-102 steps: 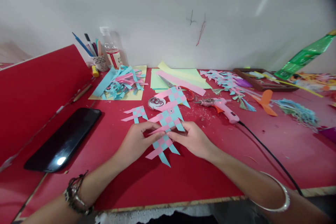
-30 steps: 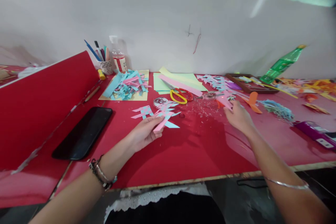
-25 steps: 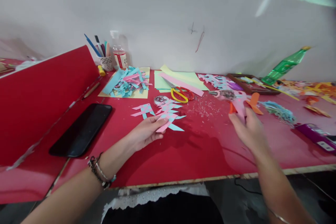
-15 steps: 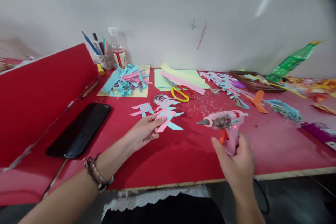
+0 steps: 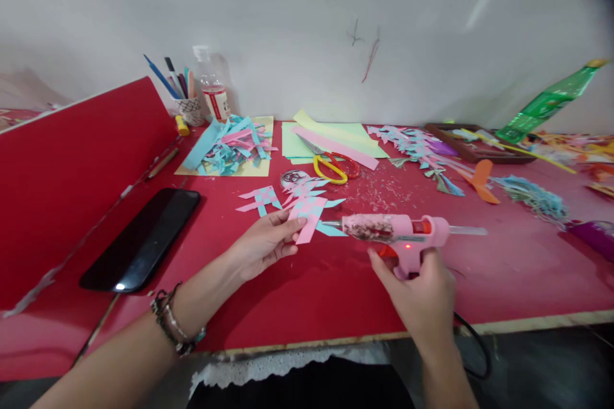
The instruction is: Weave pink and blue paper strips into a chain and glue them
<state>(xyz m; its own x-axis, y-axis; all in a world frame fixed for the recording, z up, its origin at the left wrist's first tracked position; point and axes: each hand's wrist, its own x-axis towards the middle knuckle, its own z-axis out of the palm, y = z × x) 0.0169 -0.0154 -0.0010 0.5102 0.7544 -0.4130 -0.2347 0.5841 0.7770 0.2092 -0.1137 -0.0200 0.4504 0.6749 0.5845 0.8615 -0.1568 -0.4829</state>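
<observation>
Between thumb and fingers, my left hand (image 5: 271, 239) pinches a woven pink and blue paper piece (image 5: 309, 209) with loose strip ends. My right hand (image 5: 422, 287) is wrapped round the handle of a pink hot glue gun (image 5: 384, 229), a finger by its orange trigger. The metal nozzle points left, close to the blue strip of the held piece; whether they touch I cannot tell. A clear glue stick (image 5: 467, 231) sticks out of the gun's back, and a small red light glows on its side. Beyond the left hand lies another woven paper piece (image 5: 261, 198).
Yellow and red-handled scissors (image 5: 330, 169) lie on paper sheets (image 5: 359, 135). Cut strips (image 5: 235, 144) are heaped at the back left. A black phone (image 5: 141, 239) rests left. Paper garlands (image 5: 407, 147), a brown tray (image 5: 480, 147) and a green bottle (image 5: 547, 105) stand right.
My right hand has brought the glue gun left, so its nozzle is now close to the paper piece. My left hand still holds that piece, shifted slightly right.
</observation>
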